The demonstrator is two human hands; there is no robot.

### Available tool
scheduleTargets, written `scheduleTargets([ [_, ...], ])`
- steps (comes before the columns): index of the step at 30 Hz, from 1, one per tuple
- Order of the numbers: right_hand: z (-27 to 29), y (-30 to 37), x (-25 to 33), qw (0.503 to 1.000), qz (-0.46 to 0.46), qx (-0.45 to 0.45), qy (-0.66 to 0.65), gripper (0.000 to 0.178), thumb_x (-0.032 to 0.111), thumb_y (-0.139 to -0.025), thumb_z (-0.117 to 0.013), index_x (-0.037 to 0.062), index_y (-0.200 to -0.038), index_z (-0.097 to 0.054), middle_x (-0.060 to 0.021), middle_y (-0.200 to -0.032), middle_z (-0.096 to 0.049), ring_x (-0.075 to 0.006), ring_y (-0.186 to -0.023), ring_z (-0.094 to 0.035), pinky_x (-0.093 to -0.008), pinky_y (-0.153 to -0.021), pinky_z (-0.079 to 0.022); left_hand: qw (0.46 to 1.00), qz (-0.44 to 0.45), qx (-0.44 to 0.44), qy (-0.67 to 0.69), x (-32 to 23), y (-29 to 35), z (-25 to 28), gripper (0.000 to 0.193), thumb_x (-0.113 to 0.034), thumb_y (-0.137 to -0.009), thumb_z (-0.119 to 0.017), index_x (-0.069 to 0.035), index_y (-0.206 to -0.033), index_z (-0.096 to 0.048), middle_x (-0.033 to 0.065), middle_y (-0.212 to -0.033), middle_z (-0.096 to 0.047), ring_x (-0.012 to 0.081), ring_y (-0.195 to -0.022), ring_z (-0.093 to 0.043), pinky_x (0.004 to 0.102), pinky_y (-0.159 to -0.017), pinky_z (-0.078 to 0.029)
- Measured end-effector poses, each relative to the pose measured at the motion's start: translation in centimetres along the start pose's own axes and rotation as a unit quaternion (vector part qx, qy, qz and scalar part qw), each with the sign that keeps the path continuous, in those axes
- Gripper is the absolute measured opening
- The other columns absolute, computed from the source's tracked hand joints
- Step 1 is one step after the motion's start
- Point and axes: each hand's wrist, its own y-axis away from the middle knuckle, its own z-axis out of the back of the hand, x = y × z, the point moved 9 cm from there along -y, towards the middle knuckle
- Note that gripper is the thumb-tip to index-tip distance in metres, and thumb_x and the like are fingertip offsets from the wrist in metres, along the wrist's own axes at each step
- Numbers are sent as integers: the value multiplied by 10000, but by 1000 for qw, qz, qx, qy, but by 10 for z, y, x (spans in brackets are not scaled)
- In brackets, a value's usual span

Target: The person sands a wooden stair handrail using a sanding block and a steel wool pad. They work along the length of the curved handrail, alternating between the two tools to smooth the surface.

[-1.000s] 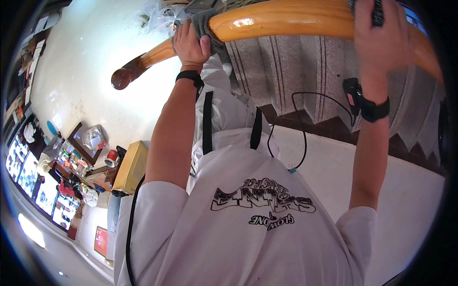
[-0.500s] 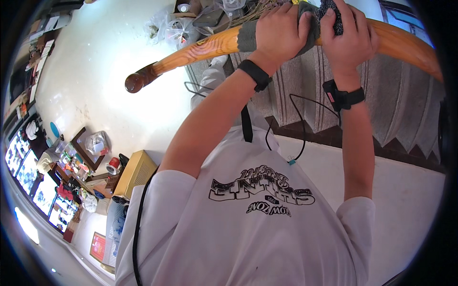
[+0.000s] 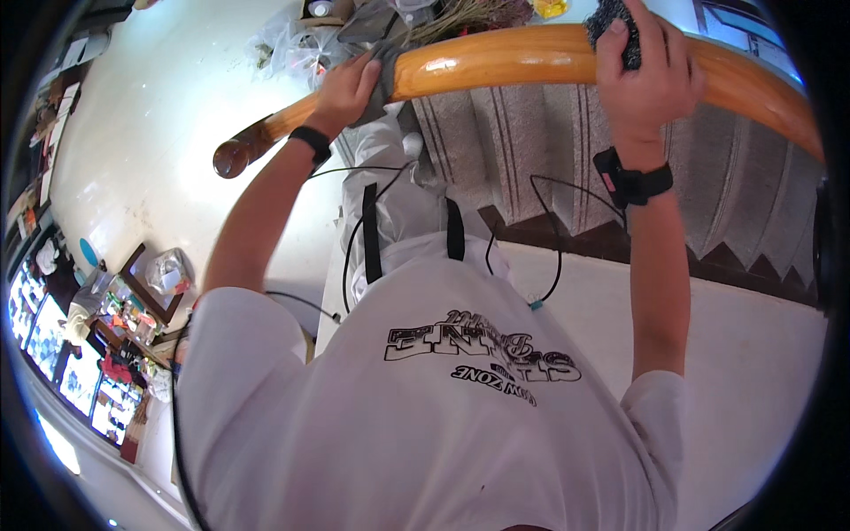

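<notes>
A polished wooden handrail [image 3: 496, 64] curves across the top of the view, ending at the left in a dark rounded knob [image 3: 234, 157]. Near that end, my left hand [image 3: 343, 92] is wrapped over the rail, pressing a grey cloth [image 3: 384, 84] around it. My right hand [image 3: 653, 84] is farther right on the rail, its fingers closed round a dark speckled scrubber or cloth [image 3: 607, 12] at the rail's upper side. The underside of each grip is hidden.
Grey carpeted stairs [image 3: 518, 133] lie below the rail. Clear plastic bags [image 3: 283, 44] and dried stems [image 3: 474, 16] are beyond it. A black cable [image 3: 558, 234] loops near my right forearm. Cluttered shelves and a dark wooden frame [image 3: 146, 279] stand at the left.
My left hand has slid left along the rail with the grey cloth, baring the middle stretch of wood. The right hand has hardly moved.
</notes>
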Motion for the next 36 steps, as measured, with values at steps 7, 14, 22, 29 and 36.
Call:
scheduleTargets([
  [7, -8, 15, -11, 998, -13, -52, 46, 279, 294, -857, -714, 275, -1120, -803, 67, -924, -714, -121, -815, -645, -289, -820, -423, 996, 43, 36, -62, 25, 31, -6, 466, -310, -1031, -504, 32, -1347, -520, 295, -1295, -595, 496, -1189, -557, 531, -1026, -451],
  [14, -6, 18, -11, 998, -35, -27, 50, 297, 270, -888, -701, 285, -1171, -790, 61, -970, -727, -122, -852, -668, -297, -810, -431, 991, -60, -103, -52, -199, -69, -47, 353, -309, -921, -636, 23, -1036, -599, 224, -1062, -613, 419, -1026, -589, 504, -916, -452],
  [22, 2, -5, 0, 997, -72, 33, -12, 286, 115, -887, -632, 81, -1153, -731, -123, -1018, -677, -338, -921, -626, -441, -848, -468, 979, -127, -154, -52, -166, -50, -31, 443, -354, -949, -613, 63, -1096, -611, 247, -1107, -640, 439, -994, -622, 511, -894, -487],
  [29, -14, 24, -19, 997, -31, 25, 70, 299, 243, -902, -714, 277, -1189, -790, 58, -1004, -745, -128, -875, -685, -292, -837, -459, 977, -94, -158, -106, 4, 44, -12, 519, -360, -958, -522, 90, -1205, -597, 301, -1168, -634, 502, -1020, -599, 545, -941, -475],
  [36, 0, -1, 13, 998, -54, 1, 8, 261, 101, -905, -628, 78, -1144, -730, -108, -1005, -683, -323, -943, -639, -425, -867, -473, 970, -13, -199, -135, 52, 62, -9, 536, -335, -950, -500, 113, -1227, -596, 329, -1264, -622, 521, -1142, -576, 547, -1038, -434],
])
